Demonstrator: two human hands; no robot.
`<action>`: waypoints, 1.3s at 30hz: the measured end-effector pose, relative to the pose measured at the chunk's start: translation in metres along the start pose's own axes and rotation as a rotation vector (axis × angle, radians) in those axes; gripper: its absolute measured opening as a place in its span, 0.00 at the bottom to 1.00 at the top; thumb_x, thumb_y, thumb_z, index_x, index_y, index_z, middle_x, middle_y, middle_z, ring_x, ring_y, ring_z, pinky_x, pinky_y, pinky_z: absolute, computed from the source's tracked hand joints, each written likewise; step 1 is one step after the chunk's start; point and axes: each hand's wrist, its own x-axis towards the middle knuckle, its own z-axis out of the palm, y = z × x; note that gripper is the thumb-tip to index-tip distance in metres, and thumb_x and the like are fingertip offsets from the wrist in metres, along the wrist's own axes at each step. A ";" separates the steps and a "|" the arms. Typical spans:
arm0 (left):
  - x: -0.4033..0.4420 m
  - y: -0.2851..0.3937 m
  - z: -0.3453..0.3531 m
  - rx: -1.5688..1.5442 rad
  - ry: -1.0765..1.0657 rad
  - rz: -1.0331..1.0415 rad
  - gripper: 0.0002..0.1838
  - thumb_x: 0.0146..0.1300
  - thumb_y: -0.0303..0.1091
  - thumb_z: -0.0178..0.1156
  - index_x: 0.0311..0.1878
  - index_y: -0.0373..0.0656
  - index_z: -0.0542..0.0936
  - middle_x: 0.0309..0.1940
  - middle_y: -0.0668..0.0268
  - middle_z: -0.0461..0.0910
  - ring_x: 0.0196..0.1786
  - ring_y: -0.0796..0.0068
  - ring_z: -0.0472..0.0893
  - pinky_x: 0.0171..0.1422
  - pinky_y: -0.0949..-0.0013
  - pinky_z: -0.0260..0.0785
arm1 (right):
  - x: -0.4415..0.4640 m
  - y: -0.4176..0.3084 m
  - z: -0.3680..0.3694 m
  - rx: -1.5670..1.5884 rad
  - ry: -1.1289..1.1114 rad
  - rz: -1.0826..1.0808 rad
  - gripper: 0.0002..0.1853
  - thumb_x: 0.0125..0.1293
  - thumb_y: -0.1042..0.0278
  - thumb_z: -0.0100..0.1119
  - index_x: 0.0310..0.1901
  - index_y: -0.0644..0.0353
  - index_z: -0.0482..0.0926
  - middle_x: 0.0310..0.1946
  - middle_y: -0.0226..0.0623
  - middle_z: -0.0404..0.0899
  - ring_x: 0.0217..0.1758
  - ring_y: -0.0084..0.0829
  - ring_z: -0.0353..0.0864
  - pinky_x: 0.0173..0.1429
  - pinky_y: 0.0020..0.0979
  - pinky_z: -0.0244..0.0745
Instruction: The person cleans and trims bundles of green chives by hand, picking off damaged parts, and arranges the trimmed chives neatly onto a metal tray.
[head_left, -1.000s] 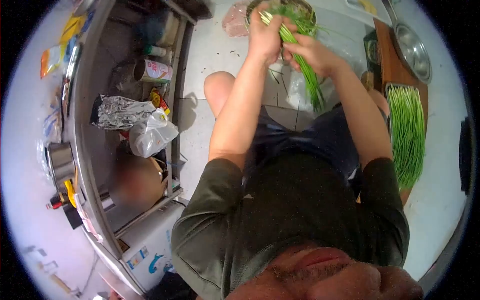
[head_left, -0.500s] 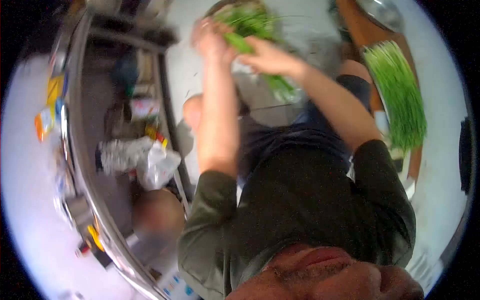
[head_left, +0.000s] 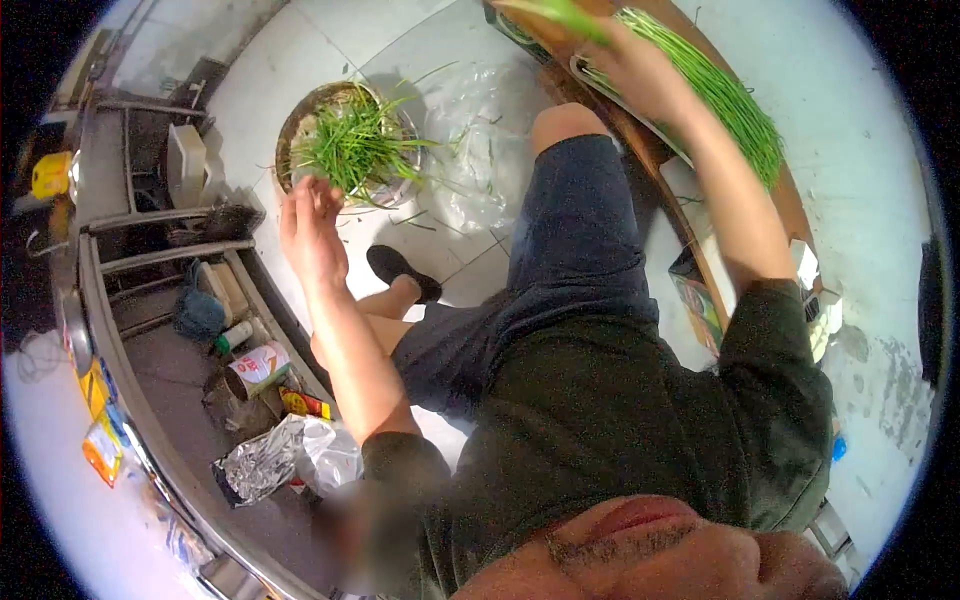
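My right hand (head_left: 640,75) is closed round a small bunch of green stalks (head_left: 565,15), blurred at the top edge of the view. It is over the near end of a tray, where many long green stalks (head_left: 720,90) lie side by side. On the left, my left hand (head_left: 315,235) holds nothing, its fingers apart and slightly bent. Just beyond its fingertips stands a round container (head_left: 290,125) on the floor, with loose, tangled green leaves (head_left: 355,145) in it.
Clear plastic sheeting (head_left: 485,150) lies on the floor tiles between the container and my knee. A wooden board (head_left: 795,205) is under the tray. To the left, a metal-framed shelf (head_left: 165,235) holds a tin (head_left: 258,368), crumpled foil (head_left: 262,460) and a plastic bag (head_left: 330,455).
My hands have parted: the right moved up and right with the bunch to the tray, the left came away holding nothing. The view has turned, showing the whole container.
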 end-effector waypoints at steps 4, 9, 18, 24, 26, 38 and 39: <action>-0.010 -0.020 -0.025 0.046 -0.017 -0.076 0.14 0.73 0.39 0.59 0.51 0.37 0.78 0.39 0.64 0.80 0.39 0.73 0.79 0.49 0.67 0.71 | -0.018 0.129 -0.015 -0.497 0.118 0.112 0.20 0.73 0.55 0.51 0.61 0.57 0.70 0.51 0.53 0.80 0.52 0.56 0.79 0.54 0.49 0.75; -0.024 -0.030 -0.017 0.097 -0.016 -0.146 0.13 0.73 0.39 0.58 0.49 0.38 0.78 0.38 0.65 0.79 0.39 0.73 0.78 0.48 0.69 0.70 | -0.024 0.215 -0.029 -0.645 0.212 0.060 0.21 0.74 0.56 0.50 0.64 0.52 0.69 0.57 0.45 0.78 0.53 0.52 0.80 0.55 0.46 0.77; -0.038 -0.061 -0.013 0.103 -0.006 -0.243 0.12 0.73 0.37 0.58 0.50 0.37 0.79 0.37 0.64 0.82 0.36 0.76 0.79 0.45 0.72 0.72 | -0.004 0.272 -0.034 -0.726 0.160 0.143 0.21 0.74 0.54 0.49 0.62 0.53 0.72 0.54 0.46 0.77 0.56 0.49 0.77 0.57 0.47 0.75; -0.052 -0.065 0.033 0.283 -0.003 -0.283 0.10 0.72 0.36 0.60 0.46 0.37 0.80 0.34 0.68 0.80 0.36 0.79 0.77 0.45 0.75 0.70 | -0.020 0.293 0.017 -0.712 0.230 0.090 0.20 0.72 0.51 0.51 0.57 0.54 0.75 0.50 0.46 0.76 0.56 0.50 0.75 0.57 0.50 0.73; -0.053 -0.077 0.053 0.374 -0.065 -0.203 0.09 0.71 0.34 0.61 0.46 0.37 0.79 0.34 0.69 0.80 0.36 0.80 0.76 0.46 0.76 0.70 | -0.023 0.285 0.015 -0.721 0.239 0.070 0.20 0.72 0.51 0.51 0.57 0.55 0.75 0.51 0.46 0.76 0.58 0.50 0.74 0.60 0.49 0.72; -0.042 -0.148 0.335 0.793 -0.929 0.432 0.24 0.54 0.38 0.68 0.53 0.37 0.76 0.55 0.55 0.75 0.60 0.50 0.73 0.67 0.51 0.65 | 0.008 0.282 -0.013 -0.688 -0.028 0.245 0.39 0.70 0.36 0.48 0.73 0.56 0.60 0.71 0.52 0.62 0.73 0.51 0.61 0.76 0.44 0.57; -0.042 -0.163 0.352 0.917 -0.951 0.524 0.24 0.56 0.38 0.66 0.55 0.38 0.76 0.58 0.54 0.73 0.63 0.49 0.71 0.68 0.50 0.62 | 0.008 0.285 -0.009 -0.613 -0.104 0.286 0.39 0.70 0.36 0.48 0.74 0.56 0.60 0.71 0.52 0.61 0.74 0.51 0.61 0.76 0.44 0.58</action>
